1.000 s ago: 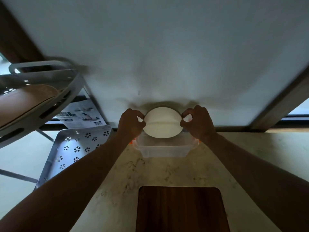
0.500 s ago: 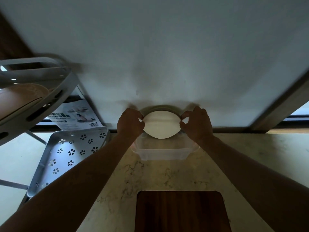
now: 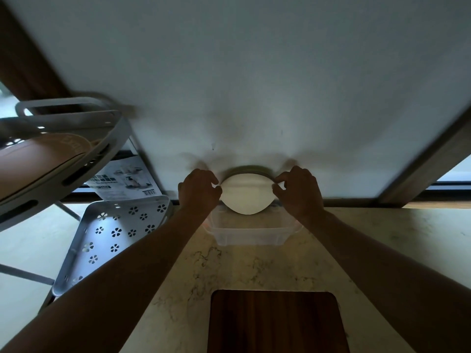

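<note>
**Figure: two-handed hold on a disc above a container.** Both hands are holding a white round disc [image 3: 246,196] close to the wall [image 3: 254,85]. The disc is facing the camera and hanging over the far edge of a clear plastic container [image 3: 251,235], which is standing on the worktop [image 3: 254,271].

**Risk:** the hold is acting on the rim alone, so a slackening pinch could be letting the disc slide down into the container or knock against the wall. Uneven squeezing may be bowing it, since its outline is looking pointed at both sides.

**Grip:** the left hand [image 3: 198,191] is pinching the rim at 9 o'clock and the right hand [image 3: 298,193] at 3 o'clock, with the fingers curled narrow on the edge.

A darker rim is showing behind the disc at 12 o'clock, and it is unclear whether this is a separate piece. A wooden board [image 3: 275,322] is lying at 6 o'clock of the container.
</note>
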The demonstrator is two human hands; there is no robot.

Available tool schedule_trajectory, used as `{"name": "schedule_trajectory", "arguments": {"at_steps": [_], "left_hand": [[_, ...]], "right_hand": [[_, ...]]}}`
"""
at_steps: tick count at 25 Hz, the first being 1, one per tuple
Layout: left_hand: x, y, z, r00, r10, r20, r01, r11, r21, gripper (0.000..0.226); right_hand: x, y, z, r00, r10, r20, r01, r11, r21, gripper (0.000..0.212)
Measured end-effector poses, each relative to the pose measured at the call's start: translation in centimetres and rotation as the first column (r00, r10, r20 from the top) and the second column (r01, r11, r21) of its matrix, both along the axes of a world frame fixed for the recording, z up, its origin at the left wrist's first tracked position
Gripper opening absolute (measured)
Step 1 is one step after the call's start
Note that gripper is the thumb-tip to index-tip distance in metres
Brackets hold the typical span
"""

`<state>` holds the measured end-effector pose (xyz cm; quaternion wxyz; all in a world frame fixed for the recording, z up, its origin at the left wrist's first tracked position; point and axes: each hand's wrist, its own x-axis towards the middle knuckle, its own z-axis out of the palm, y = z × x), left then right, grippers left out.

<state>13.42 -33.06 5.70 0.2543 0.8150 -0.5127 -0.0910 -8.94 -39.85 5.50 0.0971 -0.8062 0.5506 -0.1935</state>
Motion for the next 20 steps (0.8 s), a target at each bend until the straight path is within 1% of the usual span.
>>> {"name": "schedule_trajectory", "arguments": {"at_steps": [3, 7, 9, 11, 17, 20], "left_hand": [[0.2, 1.6, 1.1, 1.0, -0.008, -0.018, 0.008, 1.0, -0.02, 0.015], [0.3, 4.8, 3.9, 0.999, -0.031, 0.024, 0.032, 0.999, -0.021, 0.023], [0.4, 6.6, 5.5, 1.0, -0.023, 0.019, 0.023, 1.0, -0.011, 0.027], [0.5, 9.2, 7.6, 1.0, -0.004, -0.002, 0.004, 1.0, -0.004, 0.031], [1.7, 17.6, 12.1, 1.0, 0.002, -0.031, -0.003, 0.999, -0.034, 0.033], [3.3, 21.2, 14.2, 1.0, -0.005, -0.011, 0.004, 0.999, -0.052, 0.035]], "right_hand": [[0.1, 2.0, 1.5, 0.985, 0.119, 0.123, -0.122, 0.992, 0.017, 0.026], [0.7, 5.2, 4.5, 0.965, 0.214, 0.15, -0.237, 0.959, 0.155, 0.053], [1.1, 6.7, 5.7, 0.953, 0.254, 0.162, -0.283, 0.94, 0.191, 0.06], [1.7, 8.7, 7.4, 0.943, 0.276, 0.188, -0.312, 0.929, 0.199, 0.062], [4.8, 14.0, 11.9, 0.928, 0.301, 0.218, -0.34, 0.925, 0.171, 0.056], [7.2, 16.1, 13.7, 0.903, 0.371, 0.217, -0.409, 0.898, 0.163, 0.057]]}}
